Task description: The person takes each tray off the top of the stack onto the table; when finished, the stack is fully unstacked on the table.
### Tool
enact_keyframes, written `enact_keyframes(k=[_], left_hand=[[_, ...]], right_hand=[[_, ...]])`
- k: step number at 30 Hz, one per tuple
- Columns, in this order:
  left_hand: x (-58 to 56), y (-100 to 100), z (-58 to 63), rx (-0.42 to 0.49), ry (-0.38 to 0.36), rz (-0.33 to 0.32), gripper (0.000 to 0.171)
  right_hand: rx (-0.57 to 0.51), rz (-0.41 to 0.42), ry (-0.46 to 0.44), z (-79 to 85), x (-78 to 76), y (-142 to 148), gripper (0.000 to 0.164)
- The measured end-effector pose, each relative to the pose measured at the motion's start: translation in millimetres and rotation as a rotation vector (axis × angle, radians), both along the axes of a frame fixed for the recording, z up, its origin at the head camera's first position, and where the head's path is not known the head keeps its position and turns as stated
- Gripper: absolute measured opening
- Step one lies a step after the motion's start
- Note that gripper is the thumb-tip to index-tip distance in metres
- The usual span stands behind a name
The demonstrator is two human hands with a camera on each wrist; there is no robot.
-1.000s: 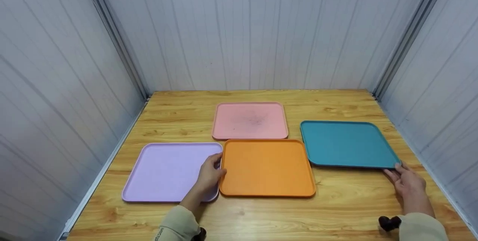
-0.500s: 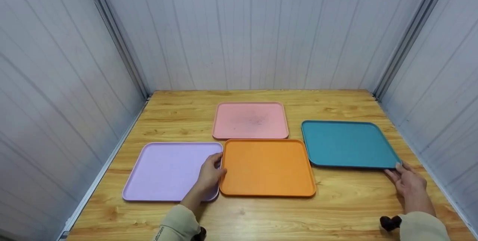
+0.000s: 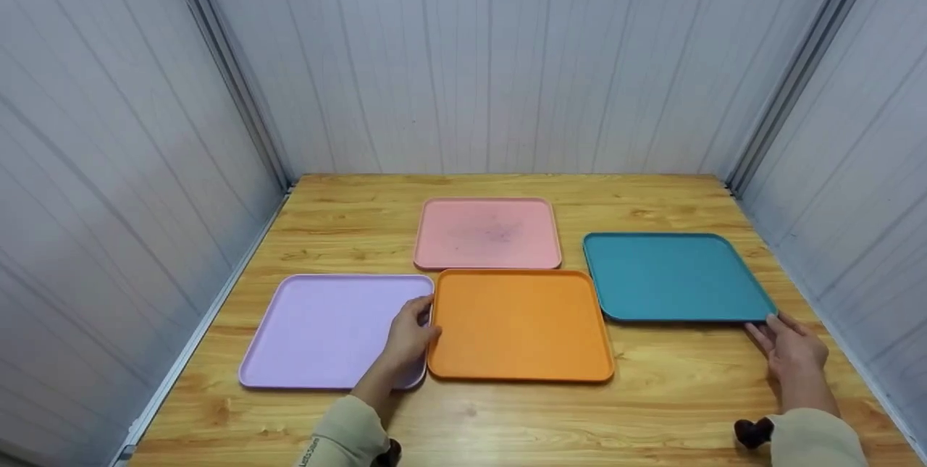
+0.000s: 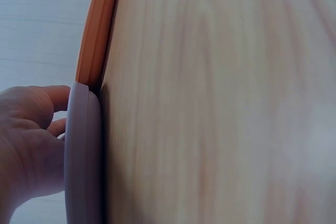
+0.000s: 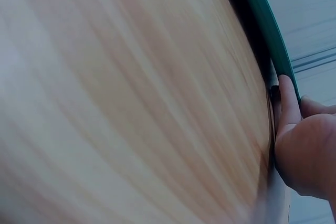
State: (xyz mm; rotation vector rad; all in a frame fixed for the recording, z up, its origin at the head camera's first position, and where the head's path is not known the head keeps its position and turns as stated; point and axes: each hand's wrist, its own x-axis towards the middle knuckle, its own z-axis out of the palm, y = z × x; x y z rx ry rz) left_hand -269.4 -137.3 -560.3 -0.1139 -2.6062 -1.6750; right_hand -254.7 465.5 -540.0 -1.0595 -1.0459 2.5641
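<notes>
My right hand (image 3: 797, 355) pinches the near right corner of a teal tray (image 3: 677, 279), thumb on top. In the right wrist view, a finger (image 5: 289, 100) reaches under the teal rim (image 5: 268, 24), with a dark gap between rim and tabletop. My left hand (image 3: 407, 337) lies over the right edge of a lilac tray (image 3: 329, 333), fingers bent and thumb spread, fingertips at the left rim of an orange tray (image 3: 521, 326). The left wrist view has the lilac rim (image 4: 79, 145) meeting the orange rim (image 4: 100, 30); the left fingertips are partly hidden.
A pink tray (image 3: 487, 234) with dark scuffs lies behind the orange one, their edges close together. The wooden tabletop (image 3: 507, 423) is bounded by a pale panelled back wall (image 3: 492, 61) and by side walls at left and right.
The teal tray has turned slightly, so its near edge, slanted earlier, now runs almost level beside the orange tray. The left hand keeps its place; the view shifts a little.
</notes>
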Motion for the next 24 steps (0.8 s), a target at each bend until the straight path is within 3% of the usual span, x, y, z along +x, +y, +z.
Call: enact_keyframes(k=[9,16,19,24], left_hand=[[0.6,0.0,-0.5,0.028,-0.016,0.005,0.058],[0.5,0.5,-0.2,0.031,-0.009,0.004,0.059],[0.6,0.3,-0.2,0.044,-0.011,-0.005,0.059],[0.6,-1.2,0.9,0.051,-0.021,-0.007,0.057]], right_hand=[[0.302,0.095,-0.116,3.4,2.1,-5.6,0.063],[0.515,0.166,-0.186,2.4,-1.1,-5.5,0.063],[0.529,0.164,-0.187,2.2,-2.1,-6.1,0.063],[0.442,0.089,-0.142,2.6,-2.2,-9.6,0.054]])
